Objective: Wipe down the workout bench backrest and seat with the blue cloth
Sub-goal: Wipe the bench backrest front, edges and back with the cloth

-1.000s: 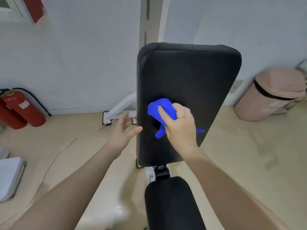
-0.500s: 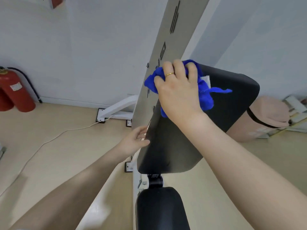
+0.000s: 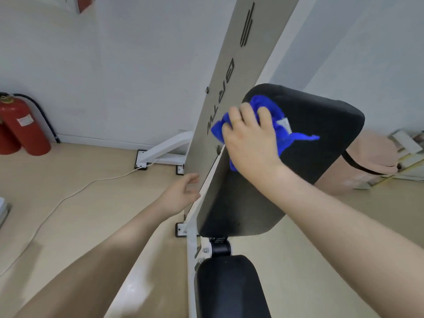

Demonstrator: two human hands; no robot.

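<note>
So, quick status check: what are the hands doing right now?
Right hand pressing blue cloth on backrest, upper left corner. Left hand open beside backrest edge. Seat untouched. Nothing in the way.

A black padded backrest, tilted upward, carries a bunched blue cloth near its upper left edge. Below it sits the black seat. On the beige floor stand a red extinguisher and a trailing white cable.
</note>
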